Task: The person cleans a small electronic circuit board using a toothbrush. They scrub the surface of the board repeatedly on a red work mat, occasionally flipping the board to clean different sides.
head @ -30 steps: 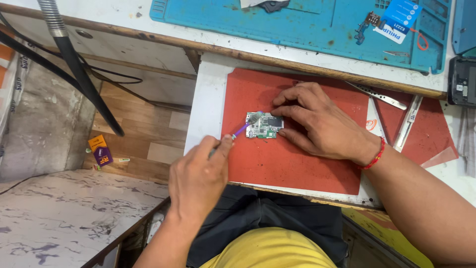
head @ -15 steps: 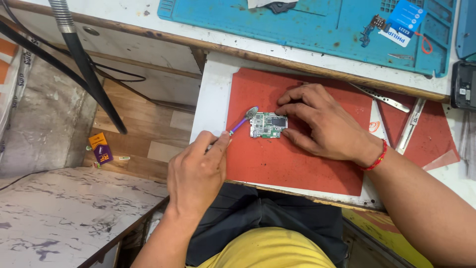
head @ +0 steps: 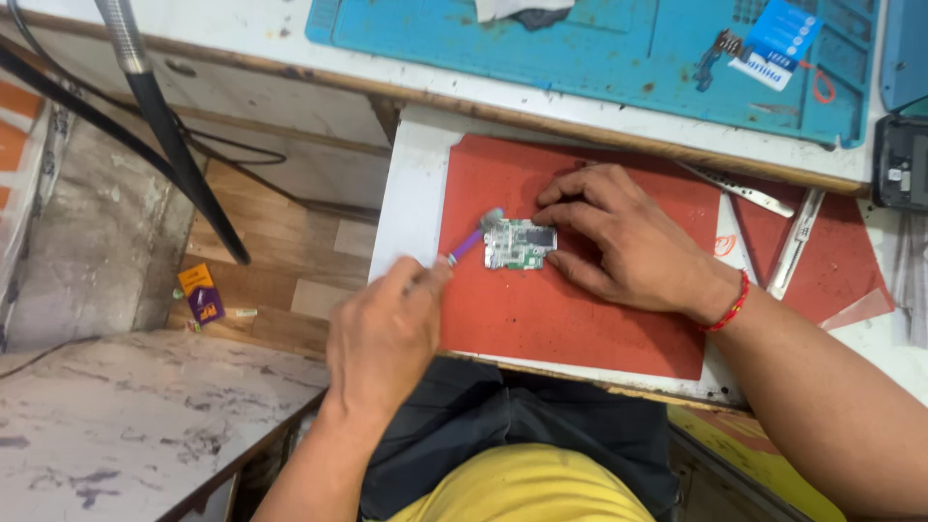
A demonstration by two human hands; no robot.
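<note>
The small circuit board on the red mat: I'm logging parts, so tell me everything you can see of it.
The circuit board is a small, roughly rectangular green piece with silvery metal parts on top and a darker patch toward its right end. It lies flat on the red mat. The right hand pins its right edge with the fingertips. The brush, purple-handled and held in the left hand, meets its upper left corner with pale bristles. Finer detail is too small to tell.

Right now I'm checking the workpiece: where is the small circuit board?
The circuit board lies on the red mat, upper centre, between the right hand and the left hand's brush.
</note>
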